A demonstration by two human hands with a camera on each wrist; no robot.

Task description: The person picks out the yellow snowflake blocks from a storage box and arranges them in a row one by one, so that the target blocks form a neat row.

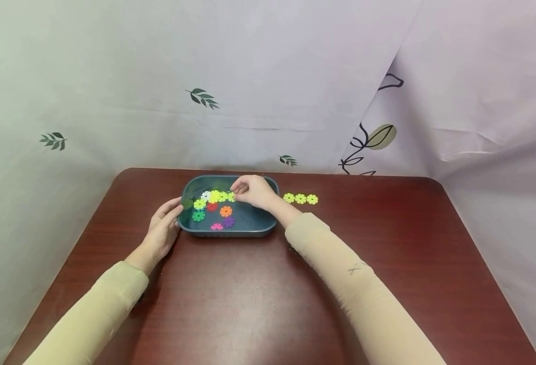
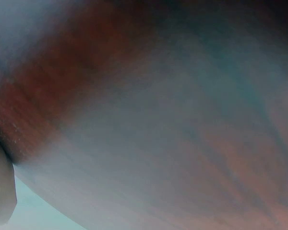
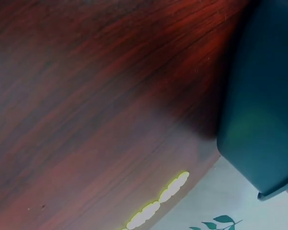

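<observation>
A dark teal tray (image 1: 254, 223) holds several flower-shaped plastic discs. My left hand (image 1: 162, 228) grips the tray's left end, with the thumb at the rim and the fingers along the outer wall. Over the tray's right half is my right hand (image 1: 255, 192), its fingertips pinching a yellow disc (image 1: 231, 196) at its right edge. Beside that lie more yellow discs and a white disc (image 1: 206, 196). Nearer the front are an orange disc (image 1: 225, 211), a green disc (image 1: 198, 215), a purple disc (image 1: 228, 222) and a pink disc (image 1: 216, 226).
Right of the tray, three yellow discs (image 1: 300, 198) lie in a row on the red-brown table (image 1: 377, 233). A pale curtain (image 1: 249, 132) with leaf prints hangs just behind the table's far edge. The left wrist view is mostly blurred.
</observation>
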